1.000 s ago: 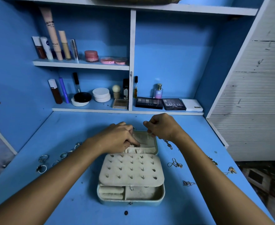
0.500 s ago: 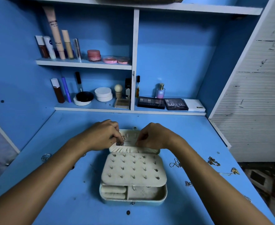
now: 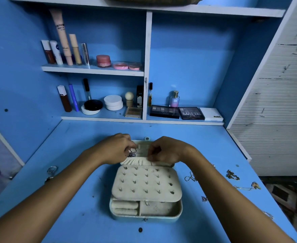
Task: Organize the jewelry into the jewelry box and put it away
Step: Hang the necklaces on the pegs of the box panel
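We pinch the necklace with left hand fingers; right hand fingers grip the jewelry box lid pocket; feed the chain in slowly.

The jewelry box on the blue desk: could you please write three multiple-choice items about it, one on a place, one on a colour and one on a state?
1. Where do the rings lie?
A. On the desk left of the jewelry box
B. Inside the box's front compartment
C. On the lower shelf

2. What colour is the earring panel?
A. Black
B. Cream
C. Red

3. What is the left hand doing?
A. Lying flat on the desk
B. Gripping a perfume bottle
C. Pinching a chain at the box's lid pocket

Answers: 1 A, the rings sit beyond the left forearm; 2 B, the studded panel is cream; 3 C, the dark chain hangs from its curled fingers, opposite the right hand.
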`<state>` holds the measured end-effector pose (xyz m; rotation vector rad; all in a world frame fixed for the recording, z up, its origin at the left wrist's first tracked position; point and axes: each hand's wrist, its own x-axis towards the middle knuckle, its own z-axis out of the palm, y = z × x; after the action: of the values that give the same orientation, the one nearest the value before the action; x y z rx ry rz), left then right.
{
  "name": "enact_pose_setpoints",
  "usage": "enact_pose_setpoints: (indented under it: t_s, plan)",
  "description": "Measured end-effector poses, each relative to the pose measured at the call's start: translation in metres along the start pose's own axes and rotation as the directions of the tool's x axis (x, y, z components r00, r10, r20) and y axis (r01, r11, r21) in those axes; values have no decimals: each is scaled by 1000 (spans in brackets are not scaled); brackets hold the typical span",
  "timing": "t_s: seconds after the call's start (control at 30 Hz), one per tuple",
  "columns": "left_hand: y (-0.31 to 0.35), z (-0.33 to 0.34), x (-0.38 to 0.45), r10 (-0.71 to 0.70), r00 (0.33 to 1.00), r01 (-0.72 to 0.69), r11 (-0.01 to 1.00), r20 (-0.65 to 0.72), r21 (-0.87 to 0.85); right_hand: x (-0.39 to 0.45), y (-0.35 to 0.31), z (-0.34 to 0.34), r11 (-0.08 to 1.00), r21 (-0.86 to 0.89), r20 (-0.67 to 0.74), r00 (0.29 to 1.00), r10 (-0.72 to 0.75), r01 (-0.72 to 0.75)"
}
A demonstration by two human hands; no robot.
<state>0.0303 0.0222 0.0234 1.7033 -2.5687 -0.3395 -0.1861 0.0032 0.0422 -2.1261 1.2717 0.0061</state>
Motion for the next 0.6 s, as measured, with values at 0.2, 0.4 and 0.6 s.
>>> enact_pose_setpoints:
  t_s: [0.2,0.4,0.6]
  plan:
    - [4,0,-3,-22,1000,20,991,-10,-130,-3,4,-1,998,60,9,999,-32,31]
    - [9,-4,-5,-71,996,81,981,61,-177,-5,3,-1,998,53,16,999,-37,36]
    - [13,-8,-3,-134,980,155,977,149,-146,-6,0,0,998,56,28,999,-32,30]
